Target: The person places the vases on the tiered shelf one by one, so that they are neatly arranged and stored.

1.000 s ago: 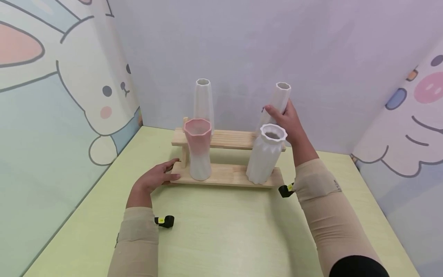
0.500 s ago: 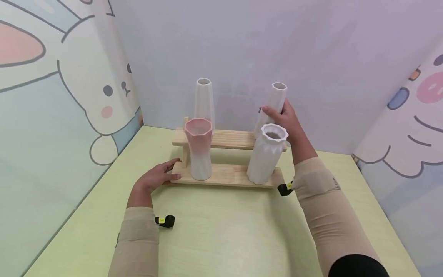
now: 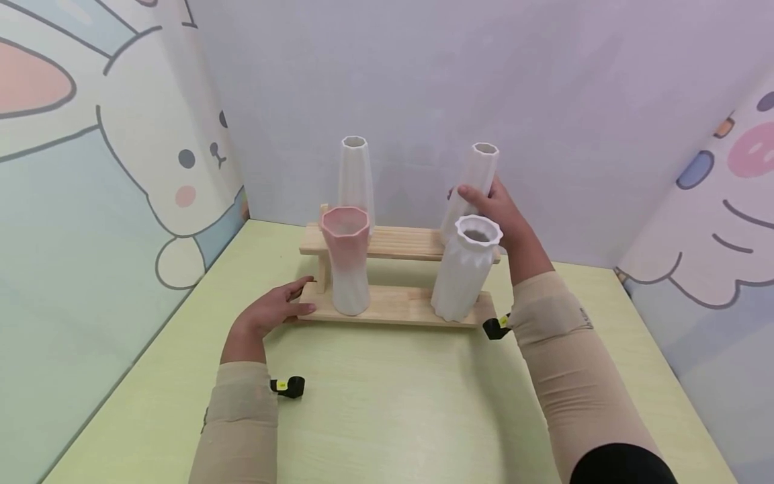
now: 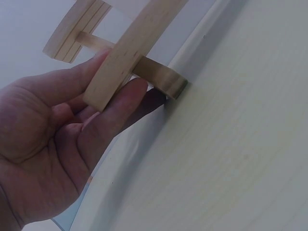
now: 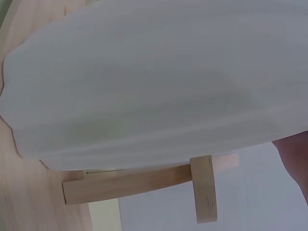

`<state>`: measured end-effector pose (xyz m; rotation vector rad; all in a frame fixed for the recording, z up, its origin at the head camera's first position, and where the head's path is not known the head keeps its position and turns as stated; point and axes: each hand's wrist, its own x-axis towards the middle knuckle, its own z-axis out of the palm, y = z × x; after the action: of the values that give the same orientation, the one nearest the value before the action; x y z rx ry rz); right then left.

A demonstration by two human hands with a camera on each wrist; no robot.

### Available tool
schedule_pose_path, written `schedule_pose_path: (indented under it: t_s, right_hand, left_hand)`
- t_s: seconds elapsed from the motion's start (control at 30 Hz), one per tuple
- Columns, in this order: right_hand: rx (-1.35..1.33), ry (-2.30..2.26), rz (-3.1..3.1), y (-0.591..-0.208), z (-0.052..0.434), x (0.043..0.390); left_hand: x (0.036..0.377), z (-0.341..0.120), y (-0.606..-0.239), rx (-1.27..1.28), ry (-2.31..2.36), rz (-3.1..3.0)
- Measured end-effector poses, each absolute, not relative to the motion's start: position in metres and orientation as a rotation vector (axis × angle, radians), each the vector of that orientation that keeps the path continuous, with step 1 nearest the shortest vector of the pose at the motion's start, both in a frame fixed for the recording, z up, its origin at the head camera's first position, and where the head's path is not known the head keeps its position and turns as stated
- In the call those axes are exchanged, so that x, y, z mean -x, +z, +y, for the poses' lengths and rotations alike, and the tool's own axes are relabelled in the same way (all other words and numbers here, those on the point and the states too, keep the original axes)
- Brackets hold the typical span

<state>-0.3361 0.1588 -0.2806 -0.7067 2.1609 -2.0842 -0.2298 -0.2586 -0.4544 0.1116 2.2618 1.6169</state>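
A two-tier wooden stand [image 3: 393, 299] stands on the table. My left hand [image 3: 272, 312] grips the left end of its lower board [image 4: 126, 60], thumb on one face and fingers on the other. My right hand [image 3: 500, 214] is wrapped round a tall white vase [image 3: 482, 168] at the right of the upper shelf [image 3: 405, 243]; the vase's base is hidden. In front of it, a white vase with a ruffled rim [image 3: 462, 279] stands on the lower shelf and fills most of the right wrist view. A pink-and-white vase [image 3: 349, 262] stands lower left, another tall white vase [image 3: 355, 175] behind it.
The pale yellow-green table [image 3: 387, 403] extends in front of the stand and to both sides. A plain lilac wall [image 3: 411, 81] rises close behind. Cartoon-printed walls [image 3: 145, 175] border the left and right.
My right hand has shifted the tall white vase slightly to the left along the upper shelf. My left hand stays on the board's end, and the other vases have not moved.
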Motion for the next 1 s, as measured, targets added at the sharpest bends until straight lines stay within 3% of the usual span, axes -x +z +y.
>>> schedule_pose_path:
  t_s: [0.43, 1.0]
  right_hand:
    - [0.634, -2.042, 2.205, -0.296, 0.160, 0.354]
    - [0.590, -2.011, 2.182, -0.275, 0.154, 0.330]
  left_hand:
    - [0.220, -0.259, -0.434, -0.129, 1.619, 2.223]
    - [0.221, -0.257, -0.428, -0.127, 1.589, 2.232]
